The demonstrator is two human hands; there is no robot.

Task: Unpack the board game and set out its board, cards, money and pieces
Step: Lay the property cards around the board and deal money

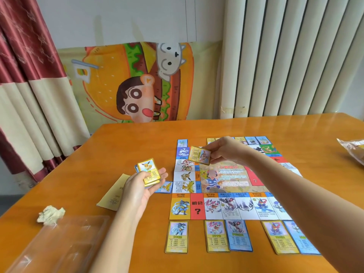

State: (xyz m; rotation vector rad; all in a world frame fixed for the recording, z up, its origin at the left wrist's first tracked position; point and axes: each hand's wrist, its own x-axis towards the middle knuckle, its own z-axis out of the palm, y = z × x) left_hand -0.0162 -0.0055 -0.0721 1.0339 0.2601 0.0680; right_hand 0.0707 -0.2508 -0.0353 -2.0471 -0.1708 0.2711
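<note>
The left hand (141, 187) lies palm up, its fingers curled round a stack of cards (149, 172). The right hand (223, 149) pinches a single card (199, 155) by its edge, held tilted in the air. Beneath that hand the board (226, 184) lies flat on the bench (137, 138) — a row of cards (216, 235) sits along its near edge, under the right forearm. A crumpled scrap (51, 213) lies left of the left forearm.

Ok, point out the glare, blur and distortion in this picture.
Head view: sheen lightens the far side of the table and the clear tray; the wide lens bows the radiator ribs; print on the near cards is too soft to read.
</note>
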